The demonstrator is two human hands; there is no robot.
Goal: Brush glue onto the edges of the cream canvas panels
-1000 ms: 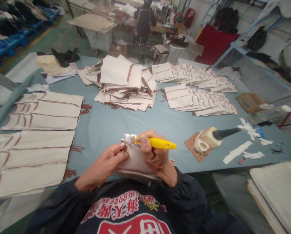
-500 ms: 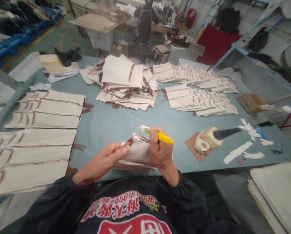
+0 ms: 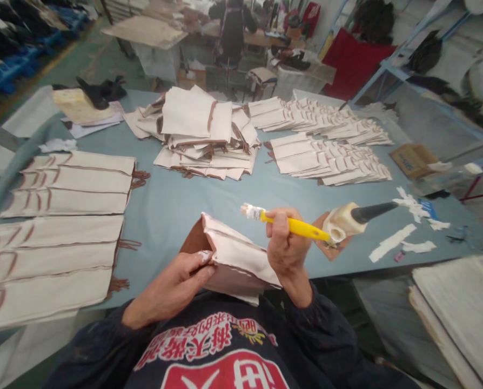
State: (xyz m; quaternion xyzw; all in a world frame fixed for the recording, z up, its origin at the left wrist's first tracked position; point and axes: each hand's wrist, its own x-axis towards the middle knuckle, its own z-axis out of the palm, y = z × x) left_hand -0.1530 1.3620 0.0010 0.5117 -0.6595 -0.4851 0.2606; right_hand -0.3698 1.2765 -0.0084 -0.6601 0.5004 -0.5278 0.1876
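Note:
My left hand [image 3: 180,283] pinches the edge of a cream fabric piece with brown trim [image 3: 237,243], which looks like a bag panel. The piece is opened at the top left, with its brown inner side showing, and lies over the table's front edge near my body. White residue marks my left thumb. In my right hand [image 3: 288,251] is a yellow-handled paintbrush [image 3: 296,225], its whitish bristles pointing left, above and apart from the fabric. Just right of that hand stands a cream glue bottle [image 3: 350,220] with a black nozzle, lying on a brown square.
Cream pieces with brown edges lie in rows at left [image 3: 55,254], in a heap at the back [image 3: 196,116] and fanned out at right [image 3: 326,159]. White strips [image 3: 391,243] and a cardboard box [image 3: 414,160] are at right. Farther off, a person [image 3: 231,29] is at another table.
The brush has lifted off the fabric's edge and swung to a flatter angle, moving right with my right hand. The fabric piece has been tilted and opened, showing its brown inside.

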